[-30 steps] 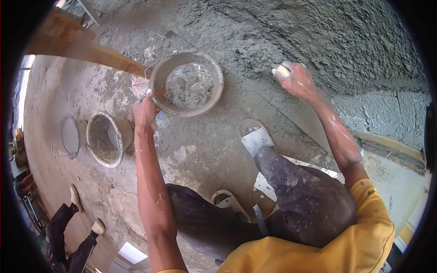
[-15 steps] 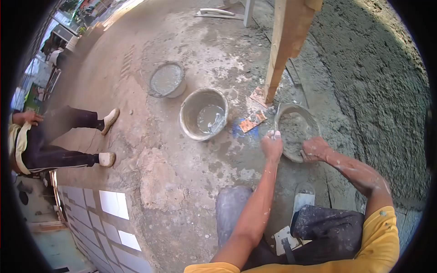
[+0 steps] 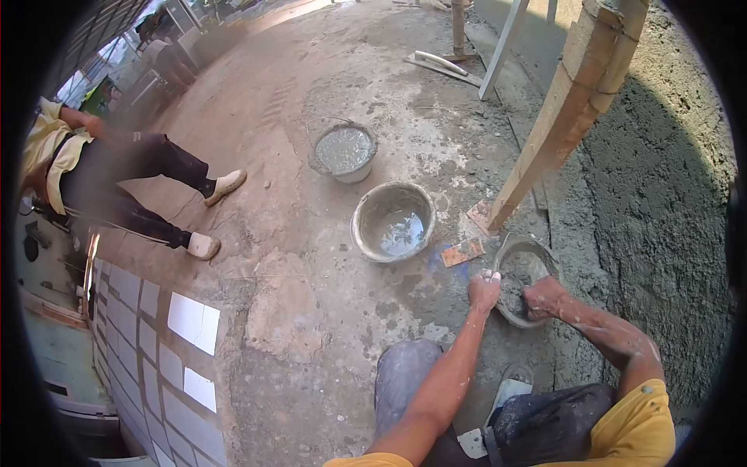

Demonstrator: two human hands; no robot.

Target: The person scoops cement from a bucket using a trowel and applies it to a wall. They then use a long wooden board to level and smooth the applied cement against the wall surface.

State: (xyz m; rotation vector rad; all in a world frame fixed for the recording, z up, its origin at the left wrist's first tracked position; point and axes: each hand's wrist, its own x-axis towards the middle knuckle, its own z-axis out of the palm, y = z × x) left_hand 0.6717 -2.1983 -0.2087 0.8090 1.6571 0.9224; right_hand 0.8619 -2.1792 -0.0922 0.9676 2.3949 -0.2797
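Observation:
A bucket of wet grey mortar stands on the ground in front of me, close to a wooden post. My left hand grips its near left rim, fingers closed. Inside the bucket, at its right side, my right hand is closed in a fist, fingertips down by the mortar; whatever it may hold is hidden. Left of this bucket is a wide bucket with a little water in it. Behind that, a smaller bucket is filled with grey liquid. An orange tile piece lies between the buckets.
The wooden post leans up at the right, beside a rough mortar-covered surface. Another person stands at the left. White and grey tiles lie lower left. A long float lies at the back.
The view has shifted, so the buckets and post sit further right and lower. My right hand has moved within the mortar bucket, away from its near rim. My left hand stays on the rim.

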